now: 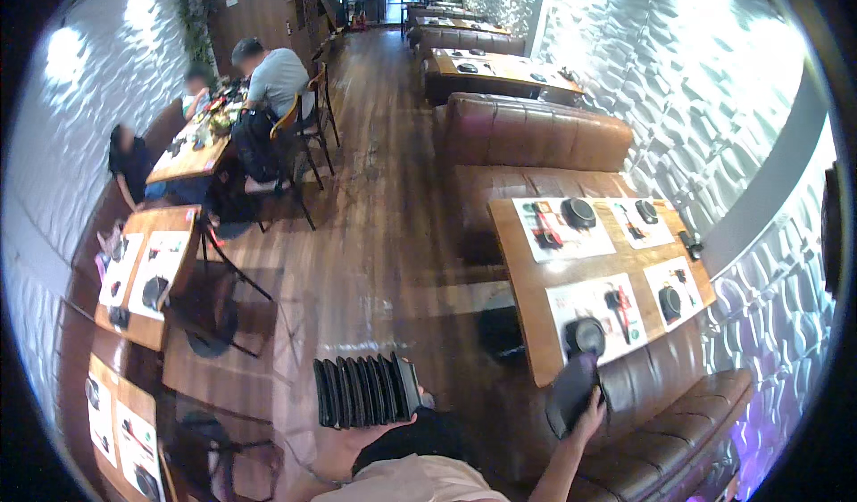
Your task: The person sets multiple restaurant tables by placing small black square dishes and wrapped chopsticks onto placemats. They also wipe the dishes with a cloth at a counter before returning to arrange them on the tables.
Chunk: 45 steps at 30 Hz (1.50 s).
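My left hand [378, 433] supports a row of black dishes [361, 391] from below; they are stacked on edge, close together, in front of my body. In my right hand [590, 413] is a single black plate [568, 400], tilted, at the near corner of the wooden table [521, 268]. The plate's far end overlaps the view of a small black bowl [590, 333] on the nearest white placemat [564, 304]; whether they touch I cannot tell. Beside that bowl lie red-wrapped utensils [624, 308]. The table's other placemats also bear black dishes.
Brown leather benches [535, 130] flank the table on the right. At left stand smaller set tables [179, 254] and dark chairs [231, 448]. Farther off, several people sit at a table with food [191, 160]. A wooden floor aisle [365, 167] runs between the rows.
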Available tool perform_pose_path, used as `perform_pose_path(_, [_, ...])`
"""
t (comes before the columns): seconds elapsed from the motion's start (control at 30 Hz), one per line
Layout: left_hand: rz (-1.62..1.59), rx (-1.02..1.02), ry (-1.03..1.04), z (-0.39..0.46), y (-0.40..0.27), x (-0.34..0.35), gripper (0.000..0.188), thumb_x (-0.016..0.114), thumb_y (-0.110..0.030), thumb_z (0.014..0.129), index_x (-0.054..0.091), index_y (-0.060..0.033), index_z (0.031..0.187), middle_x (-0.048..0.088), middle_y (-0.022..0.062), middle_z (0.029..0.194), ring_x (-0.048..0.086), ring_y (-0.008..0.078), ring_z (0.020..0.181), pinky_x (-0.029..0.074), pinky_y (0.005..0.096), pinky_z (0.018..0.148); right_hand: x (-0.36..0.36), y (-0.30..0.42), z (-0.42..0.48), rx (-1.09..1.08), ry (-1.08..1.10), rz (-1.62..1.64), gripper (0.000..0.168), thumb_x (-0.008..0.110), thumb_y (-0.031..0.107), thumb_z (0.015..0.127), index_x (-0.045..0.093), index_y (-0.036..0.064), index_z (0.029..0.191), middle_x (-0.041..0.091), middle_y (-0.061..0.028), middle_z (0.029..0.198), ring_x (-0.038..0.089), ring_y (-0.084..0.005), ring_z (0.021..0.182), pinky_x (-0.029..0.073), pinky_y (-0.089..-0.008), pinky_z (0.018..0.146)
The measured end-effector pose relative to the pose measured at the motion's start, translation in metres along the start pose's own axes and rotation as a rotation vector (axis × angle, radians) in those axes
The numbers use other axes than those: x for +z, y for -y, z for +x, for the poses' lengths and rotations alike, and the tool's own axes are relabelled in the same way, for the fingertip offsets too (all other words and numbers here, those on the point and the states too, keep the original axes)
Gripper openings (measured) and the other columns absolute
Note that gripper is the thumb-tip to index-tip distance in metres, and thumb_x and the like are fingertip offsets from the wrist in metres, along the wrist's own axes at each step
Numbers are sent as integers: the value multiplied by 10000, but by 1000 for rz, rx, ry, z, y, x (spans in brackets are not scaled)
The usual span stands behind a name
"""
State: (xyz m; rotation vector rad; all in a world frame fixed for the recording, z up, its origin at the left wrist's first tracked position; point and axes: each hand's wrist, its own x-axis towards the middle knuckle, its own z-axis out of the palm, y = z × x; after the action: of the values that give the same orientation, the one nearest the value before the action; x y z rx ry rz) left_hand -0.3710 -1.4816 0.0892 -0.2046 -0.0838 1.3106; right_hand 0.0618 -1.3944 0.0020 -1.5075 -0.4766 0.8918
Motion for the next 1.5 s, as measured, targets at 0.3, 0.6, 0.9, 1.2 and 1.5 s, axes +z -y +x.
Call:
perform_pose_path(0.3, [474, 266, 2, 283, -217, 70, 728, 493, -609, 952, 444, -133, 1501, 438, 189, 1525, 383, 427, 1418, 333, 700, 1101, 575, 88, 159, 73, 592, 230, 593, 686, 417, 955, 541, 7, 1357, 611, -96, 1260, 565, -216, 1163, 435, -345, 1015])
perform_pose_path(0.6, [257, 77, -83, 573, -432, 131, 762, 584, -627, 878, 505, -119, 1440, 532, 159, 1431, 460, 437, 1320, 429, 691, 1007, 646, 99, 379, -67, 249, 274, 485, 689, 377, 951, 628, 8, 1259, 676, -107, 1171, 646, -238, 1012, 519, -360, 889])
perform_pose_path(0.9, [118, 168, -62, 823, -634, 235, 673, 540, -605, 916, 529, -160, 1422, 548, 118, 1427, 458, 431, 1324, 433, 698, 979, 973, 111, 482, -89, -52, -81, 706, 635, 477, 959, 511, -83, 1370, 608, -201, 1292, 587, -291, 1136, 467, -398, 996])
perform_pose_path(1.2, [-598, 392, 5, 1035, -847, 251, 734, 485, -631, 948, 400, -207, 1541, 377, 108, 1589, 289, 417, 1476, 219, 705, 1155, 1491, 93, 574, 448, 487, 339, 197, 646, 172, 960, 600, 110, 1141, 654, -70, 1061, 646, -223, 901, 544, -407, 659])
perform_pose_path(1.5, [754, 336, -126, 1346, -1094, 309, 742, 581, -598, 915, 451, -156, 1496, 450, 168, 1521, 390, 417, 1412, 356, 686, 1075, 1683, 100, 731, 163, 221, 196, 363, 586, 143, 980, 502, 37, 1317, 618, -136, 1153, 634, -269, 1021, 578, -424, 765])
